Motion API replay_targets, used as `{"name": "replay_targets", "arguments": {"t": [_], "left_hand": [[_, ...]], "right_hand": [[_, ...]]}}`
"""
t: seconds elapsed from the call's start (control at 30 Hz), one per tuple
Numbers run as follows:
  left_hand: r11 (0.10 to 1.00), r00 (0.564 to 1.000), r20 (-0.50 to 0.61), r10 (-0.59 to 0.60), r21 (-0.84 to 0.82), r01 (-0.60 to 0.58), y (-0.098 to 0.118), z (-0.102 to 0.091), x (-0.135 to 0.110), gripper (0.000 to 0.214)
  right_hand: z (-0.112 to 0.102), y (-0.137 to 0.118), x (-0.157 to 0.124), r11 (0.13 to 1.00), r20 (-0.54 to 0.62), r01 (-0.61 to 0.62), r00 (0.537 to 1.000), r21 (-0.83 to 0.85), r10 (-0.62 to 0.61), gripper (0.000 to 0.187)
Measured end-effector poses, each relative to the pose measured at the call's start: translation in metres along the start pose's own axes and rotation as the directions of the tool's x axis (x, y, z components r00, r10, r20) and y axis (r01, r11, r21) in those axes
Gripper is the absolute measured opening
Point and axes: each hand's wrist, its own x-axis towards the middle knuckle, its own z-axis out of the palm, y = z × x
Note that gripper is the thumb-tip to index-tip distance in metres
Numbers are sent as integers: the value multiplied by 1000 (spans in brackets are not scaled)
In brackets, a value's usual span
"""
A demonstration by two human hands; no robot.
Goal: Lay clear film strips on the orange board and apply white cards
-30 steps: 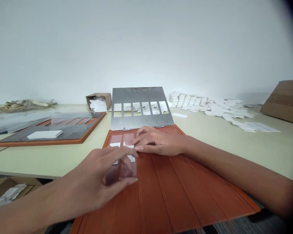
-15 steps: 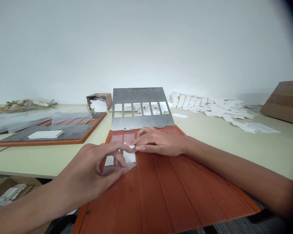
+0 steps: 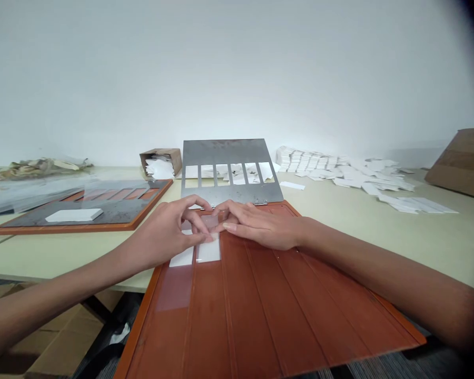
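Note:
My left hand (image 3: pixel 174 229) is closed in a pinch, thumb against fingertips, on a clear plastic film (image 3: pixel 211 220) in the board's second groove from the left. A white card (image 3: pixel 209 251) lies under that hand, with shiny film over its lower edge. My right hand (image 3: pixel 256 226) rests on the board, fingers bent together and fingertips pressing at the film's right edge. In the first groove another white card (image 3: pixel 182 257) lies on a clear strip that extends below it. Beneath everything is the reddish-brown grooved board (image 3: pixel 276 295), tilted toward me.
A grey metal frame with slots (image 3: pixel 229 150) stands hinged up behind the board. At left lies a second board (image 3: pixel 138 223) bearing a white card stack (image 3: pixel 74 215). White cards (image 3: pixel 363 181) are scattered at right; cardboard boxes (image 3: pixel 458 163) stand at the edges.
My left hand has moved up and away from me, from the card's lower edge to its upper part, bringing the film's end with it. My right hand has barely shifted.

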Motion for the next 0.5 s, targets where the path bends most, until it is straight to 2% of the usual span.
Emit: {"name": "replay_targets", "arguments": {"t": [0.5], "left_hand": [[965, 989, -17, -144, -222, 137, -6, 10, 2, 39]], "right_hand": [[1, 2, 1, 1000, 40, 24, 999, 9, -24, 43]]}}
